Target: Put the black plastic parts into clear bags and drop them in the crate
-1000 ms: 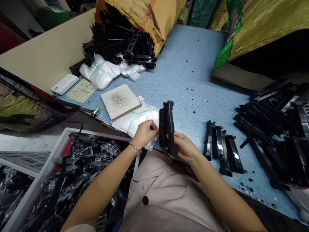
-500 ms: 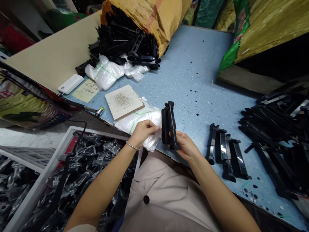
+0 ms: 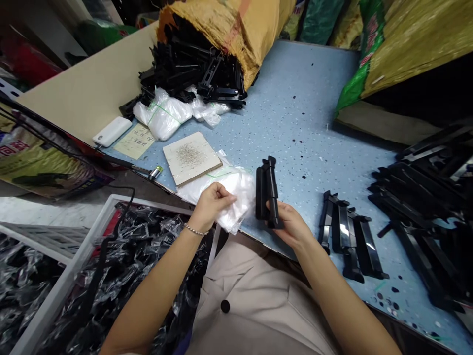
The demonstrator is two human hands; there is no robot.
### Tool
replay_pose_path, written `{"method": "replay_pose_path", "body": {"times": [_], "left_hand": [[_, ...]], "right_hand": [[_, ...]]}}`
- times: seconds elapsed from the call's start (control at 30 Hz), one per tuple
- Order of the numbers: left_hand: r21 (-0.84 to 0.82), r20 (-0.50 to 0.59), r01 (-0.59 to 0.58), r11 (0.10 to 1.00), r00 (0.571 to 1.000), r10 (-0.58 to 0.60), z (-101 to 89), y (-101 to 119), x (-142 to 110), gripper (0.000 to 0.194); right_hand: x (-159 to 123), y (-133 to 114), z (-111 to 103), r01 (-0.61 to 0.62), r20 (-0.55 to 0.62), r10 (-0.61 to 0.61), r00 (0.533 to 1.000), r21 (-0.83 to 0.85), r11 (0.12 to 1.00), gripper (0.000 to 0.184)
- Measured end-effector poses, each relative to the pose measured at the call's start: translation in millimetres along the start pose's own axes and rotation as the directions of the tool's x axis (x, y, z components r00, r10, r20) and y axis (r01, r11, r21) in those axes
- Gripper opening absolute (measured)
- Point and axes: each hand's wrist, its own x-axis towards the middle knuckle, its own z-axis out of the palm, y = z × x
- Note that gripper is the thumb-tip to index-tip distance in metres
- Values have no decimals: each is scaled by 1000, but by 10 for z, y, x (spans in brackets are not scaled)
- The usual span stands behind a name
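My right hand [image 3: 291,223] grips a long black plastic part [image 3: 267,192], held upright above the table's front edge. My left hand [image 3: 213,207] pinches at the clear plastic bags [image 3: 242,190], thumb and finger pressed together at their near side. The bag stack lies under a square white board [image 3: 192,157] sprinkled with brown specks. To the right of my right hand, several similar black parts [image 3: 347,236] lie side by side on the blue speckled table [image 3: 284,128].
A yellow woven sack [image 3: 236,24] spills black parts [image 3: 185,69] at the back. Bundled bags [image 3: 164,116], a white power bank [image 3: 112,131] and a handwritten note [image 3: 133,141] lie at left. Below stands a crate [image 3: 107,202] of bagged black parts. More parts [image 3: 424,197] are heaped at right.
My right hand has shifted slightly right with the black part. My left hand has drawn a little left, widening the space between it and the part.
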Motion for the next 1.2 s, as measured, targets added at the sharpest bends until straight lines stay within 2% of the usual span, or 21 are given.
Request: {"method": "replay_pose_path", "body": {"times": [0.07,0.17,0.23,0.3,0.4,0.53,0.63,0.7,0.73,0.77,0.8,0.87,0.9,0.93,0.97,1.03,1.1,1.17,1.2], "left_hand": [[7,-42,-31,999,999,32,-80,53,-48,34],[169,-86,-111,979,988,127,-134,93,-116,22],[279,-101,-134,951,981,168,-113,85,-141,23],[316,-98,-132,940,980,171,-49,52,-146,30],[304,-54,-120,945,988,142,99,-22,-129,35],[309,44,-151,939,989,144,228,-61,-117,29],[294,65,-178,939,984,167,169,-4,-141,31],[360,59,-247,900,968,242,88,43,-175,26],[447,70,-303,842,950,305,53,59,-196,19],[561,99,-359,746,924,370,27,68,-218,10],[678,143,-401,615,894,425,14,69,-241,11],[840,251,-434,327,843,476,24,55,-282,31],[873,295,-436,219,829,475,44,43,-297,38],[884,326,-440,157,822,467,68,32,-307,43],[882,346,-451,137,817,460,93,21,-311,45],[858,351,-473,199,824,445,133,5,-297,46],[809,337,-487,330,844,418,145,-9,-261,49],[761,337,-497,417,853,399,133,-21,-221,56],[748,347,-507,428,849,399,122,-25,-210,60]], "right_hand": [[6,3,-108,8,-41,-9,999,-7,1000,40],[-54,20,-192,82,-105,-92,990,-97,992,42],[-144,26,-169,173,-123,-198,972,-192,966,42],[-251,21,-93,225,-107,-258,960,-247,942,39],[-359,8,61,182,-36,-193,980,-213,960,34],[-306,9,157,78,61,-70,996,-128,989,36],[-226,-2,80,65,14,-64,998,-72,995,39],[-204,-19,0,82,-44,-85,995,-58,995,41],[-202,-27,-34,92,-65,-96,993,-55,994,42],[-205,-35,-62,99,-77,-103,992,-51,994,42],[-213,-42,-81,99,-79,-103,992,-49,994,43],[-250,-55,-102,97,-86,-102,991,-60,993,42],[-284,-61,-106,104,-103,-111,988,-70,992,41],[-334,-65,-109,113,-125,-122,985,-75,991,40],[-399,-66,-112,114,-143,-123,982,-66,991,40],[-568,-51,-120,33,-108,-33,994,-5,999,43],[-741,-5,-133,-155,43,153,987,46,987,44],[-846,63,-155,-322,201,308,930,42,946,41],[-854,98,-170,-375,255,352,900,45,926,39]]}}
